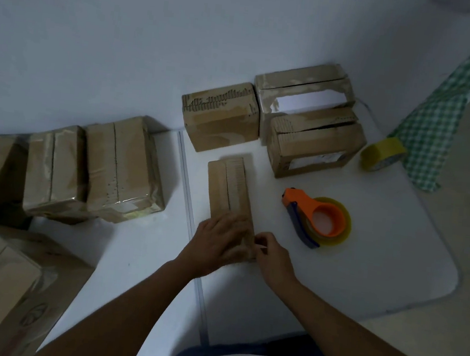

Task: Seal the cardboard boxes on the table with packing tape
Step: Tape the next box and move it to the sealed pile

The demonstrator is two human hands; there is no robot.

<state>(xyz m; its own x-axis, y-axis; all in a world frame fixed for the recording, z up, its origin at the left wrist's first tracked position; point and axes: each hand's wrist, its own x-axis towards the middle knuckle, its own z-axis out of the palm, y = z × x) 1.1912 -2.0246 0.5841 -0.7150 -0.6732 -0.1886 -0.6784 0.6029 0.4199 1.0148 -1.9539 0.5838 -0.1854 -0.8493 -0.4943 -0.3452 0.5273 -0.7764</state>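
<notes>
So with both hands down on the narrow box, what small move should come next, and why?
Probably the right hand reaches for the tape dispenser lying just to its right. The left hand lies flat on the near end of the narrow box, the right hand's fingers pinch at its near right corner, and the seam along the top shows no tape.

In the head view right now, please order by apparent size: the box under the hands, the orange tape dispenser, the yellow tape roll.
1. Box under the hands, largest.
2. Orange tape dispenser.
3. Yellow tape roll, smallest, though it lies farther from the camera.
</notes>
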